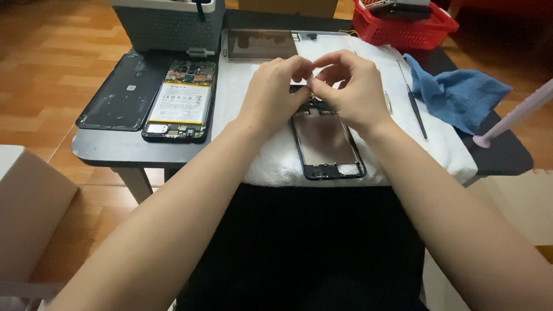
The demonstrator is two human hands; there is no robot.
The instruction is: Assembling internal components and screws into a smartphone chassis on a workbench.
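A dark phone frame (328,147) with its parts stripped out lies on a white towel (271,155) in front of me. My left hand (273,92) and my right hand (348,86) meet over the frame's far end, fingertips pinched together on something small there. What they pinch is hidden by the fingers. An opened phone (180,102) with its white battery and circuit board exposed lies to the left, beside a black back cover (124,92).
A glass screen panel (259,43) lies at the towel's far edge. A thin dark tool (416,106) and a blue cloth (458,92) sit right. A red basket (403,23) and grey box (167,23) stand behind. A pink tool (515,115) rests at the right edge.
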